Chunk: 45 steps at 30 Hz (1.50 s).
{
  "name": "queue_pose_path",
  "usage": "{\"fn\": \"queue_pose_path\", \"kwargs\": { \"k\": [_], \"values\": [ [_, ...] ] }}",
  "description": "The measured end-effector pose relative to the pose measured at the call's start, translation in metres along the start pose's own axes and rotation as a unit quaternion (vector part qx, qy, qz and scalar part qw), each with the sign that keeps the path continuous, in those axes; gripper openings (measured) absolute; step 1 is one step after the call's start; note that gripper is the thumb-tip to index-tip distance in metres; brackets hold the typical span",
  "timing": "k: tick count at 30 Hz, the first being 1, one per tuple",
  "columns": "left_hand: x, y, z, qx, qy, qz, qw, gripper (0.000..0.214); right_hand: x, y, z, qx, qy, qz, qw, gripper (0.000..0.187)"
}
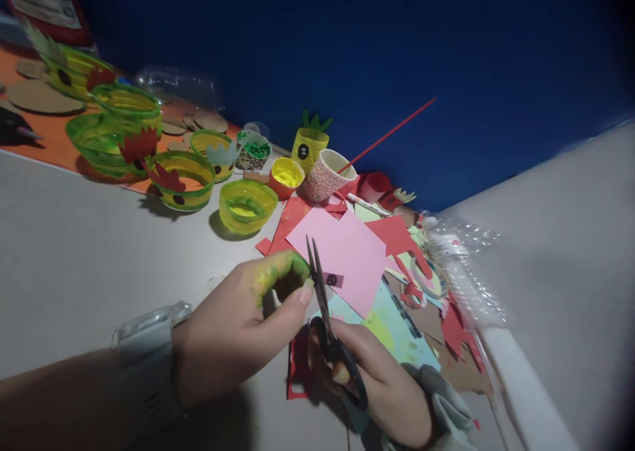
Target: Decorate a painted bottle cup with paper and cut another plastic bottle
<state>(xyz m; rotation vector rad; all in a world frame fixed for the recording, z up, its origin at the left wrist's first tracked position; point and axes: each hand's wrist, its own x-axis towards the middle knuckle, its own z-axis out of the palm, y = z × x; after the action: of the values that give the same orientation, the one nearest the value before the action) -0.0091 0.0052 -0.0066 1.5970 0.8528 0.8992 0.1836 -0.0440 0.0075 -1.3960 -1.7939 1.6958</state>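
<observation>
My left hand, with yellow and green paint on its index finger and a watch on the wrist, pinches a small pink paper strip that bears dark eye drawings. My right hand grips black-handled scissors, fingers in the loops. The blades point up and stand slightly apart, crossing the strip near my left fingertips. Whether they cut into the paper cannot be made out. Behind the strip lies a pink paper sheet on top of other coloured paper.
Yellow-green painted bowls stand at left and centre, some with paper crests. A patterned paper cup holding a red stick leans behind the pink sheet. Paper scraps, tape and bubble wrap lie at right. A blue panel rises behind.
</observation>
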Motion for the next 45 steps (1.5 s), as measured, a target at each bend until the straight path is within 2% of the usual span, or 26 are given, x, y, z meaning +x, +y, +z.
{"fn": "queue_pose_path", "kwargs": {
  "k": [15, 28, 35, 42, 45],
  "values": [
    [-0.0012, -0.0017, -0.0008, -0.006, 0.005, -0.017, 1.0, 0.013, 0.0005, -0.0001, 0.0005, -0.021, -0.001, 0.009, 1.0, 0.047],
    [-0.0021, 0.0014, -0.0009, -0.003, -0.012, -0.005, 1.0, 0.014, 0.0034, -0.0062, -0.0009, -0.041, -0.013, -0.034, 0.998, 0.042],
    [-0.0045, 0.0001, 0.0003, 0.01, -0.016, -0.011, 1.0, 0.014, 0.0034, -0.0035, 0.0002, -0.046, -0.001, -0.019, 0.999, 0.04],
    [-0.0025, 0.0001, -0.0007, 0.004, -0.026, -0.021, 0.999, 0.014, 0.0018, -0.0048, -0.0014, -0.039, -0.003, -0.033, 0.999, 0.034],
    [-0.003, 0.0, -0.0012, 0.012, -0.028, -0.021, 0.999, 0.014, 0.0023, -0.0048, -0.0021, -0.04, -0.003, -0.039, 0.998, 0.037]
  ]
}}
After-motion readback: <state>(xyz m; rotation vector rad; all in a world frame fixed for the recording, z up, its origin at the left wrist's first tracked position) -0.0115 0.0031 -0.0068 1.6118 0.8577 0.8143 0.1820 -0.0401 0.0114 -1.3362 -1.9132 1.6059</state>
